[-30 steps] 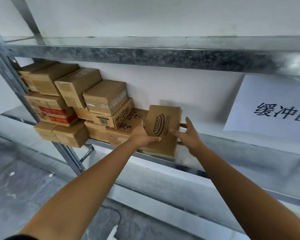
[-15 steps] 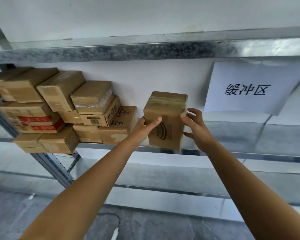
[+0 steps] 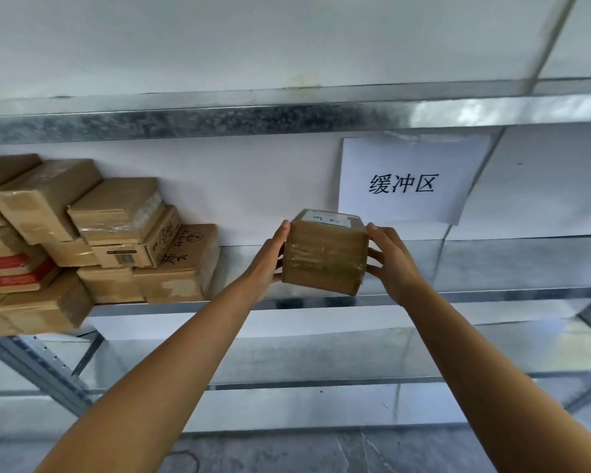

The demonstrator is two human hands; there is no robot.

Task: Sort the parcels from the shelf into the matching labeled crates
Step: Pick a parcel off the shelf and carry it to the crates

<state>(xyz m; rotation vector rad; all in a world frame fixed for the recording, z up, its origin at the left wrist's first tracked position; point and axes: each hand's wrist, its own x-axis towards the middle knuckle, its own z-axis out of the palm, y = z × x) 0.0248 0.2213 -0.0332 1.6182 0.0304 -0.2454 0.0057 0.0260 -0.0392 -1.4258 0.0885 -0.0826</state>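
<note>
Gripping parcel [image 3: 325, 257], left hand [image 3: 267, 264], right hand [image 3: 394, 264], at metal shelf [image 3: 492, 268]; floor [image 3: 321, 452] seemingly concrete.

parcel stack [image 3: 93, 240] left on shelf [image 3: 492, 264] (sign [image 3: 406, 180] right)

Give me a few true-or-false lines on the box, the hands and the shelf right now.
1. The left hand and the right hand hold the box, one on each side. True.
2. The box lies on top of the stack of boxes. False: it is held apart from the stack, to its right.
3. A white sign with black characters hangs above and to the right of the box. True.
4. The stack sits at the right end of the shelf. False: it sits at the left.
5. The box's top face bears a white label. True.
</note>
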